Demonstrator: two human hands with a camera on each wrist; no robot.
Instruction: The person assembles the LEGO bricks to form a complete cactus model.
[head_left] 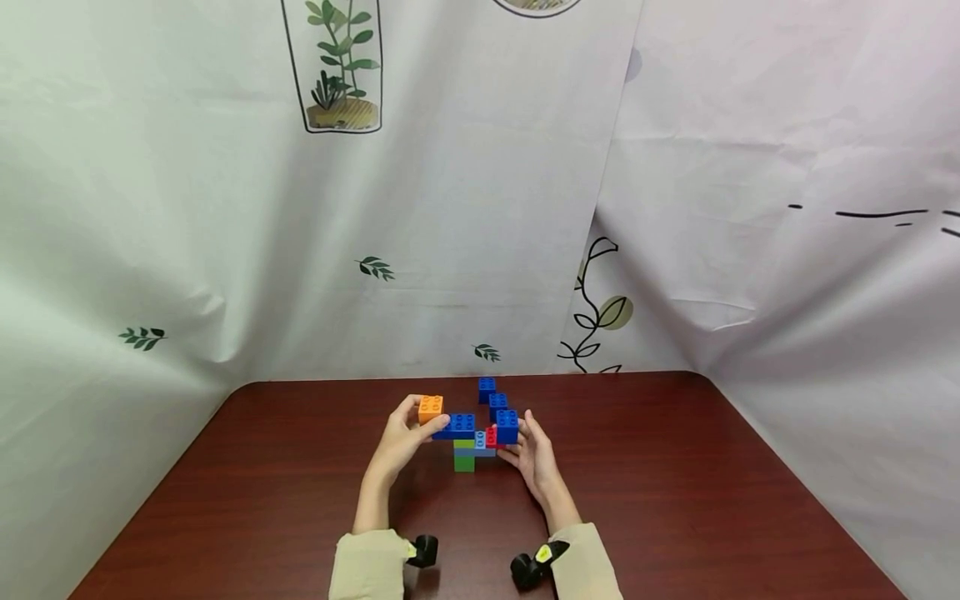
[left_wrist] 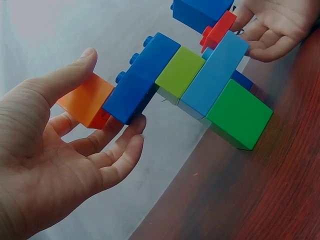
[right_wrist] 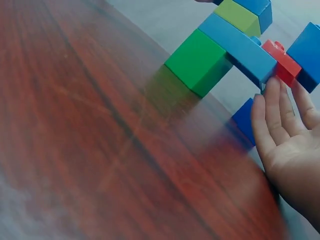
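Observation:
A toy brick build stands on the table, with a green brick point(head_left: 464, 463) at its foot. A long light blue brick point(left_wrist: 215, 75) and a lime brick point(left_wrist: 181, 74) rise above it. At the upper left, a blue brick point(left_wrist: 142, 80) juts out beside an orange brick point(head_left: 431, 407). My left hand point(head_left: 397, 446) grips this end, thumb on one side and fingers on the other. On the right side are a red brick point(right_wrist: 281, 62) and another blue brick point(head_left: 507, 427). My right hand point(right_wrist: 295, 140) touches near the red brick from below, its fingers nearly straight.
Toward the far edge of the brown table point(head_left: 675, 483) are more blue bricks point(head_left: 487, 389). A pale printed cloth point(head_left: 465, 208) hangs behind the table. Black wrist cameras point(head_left: 424, 551) sit at both sleeves.

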